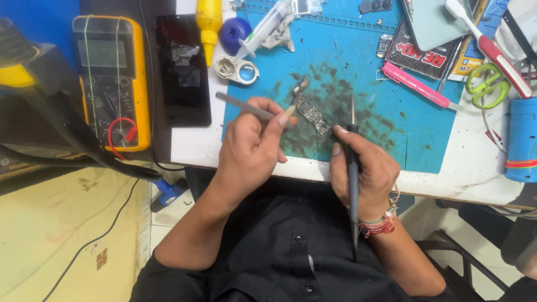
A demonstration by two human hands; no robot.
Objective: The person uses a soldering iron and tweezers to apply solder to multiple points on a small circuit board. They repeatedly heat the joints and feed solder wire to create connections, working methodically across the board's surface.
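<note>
Multimeter [112, 84] far left, yellow, beside a dark phone [183, 70]. Left hand [249, 148] grips a grey tool [243, 107] — its tip meets the board [312, 113], which lies on the blue mat [391, 100] between both hands, long axis slanting down to the right. Right hand [363, 170] pinches a black probe [353, 173], fingertip touching the board's lower end. Upper right — a black-and-red packet [419, 53], flat, rectangular.

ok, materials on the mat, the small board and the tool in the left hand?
Mat: looks like matte blue rubber or silicone, smeared with dark residue. Small board: seems a bare circuit board, dark with tiny metallic parts, pinched by both hands. Tool in the left hand: thin grey rod, dull sheen, probably metal. The right hand holds a black probe, likely plastic-bodied.
</note>
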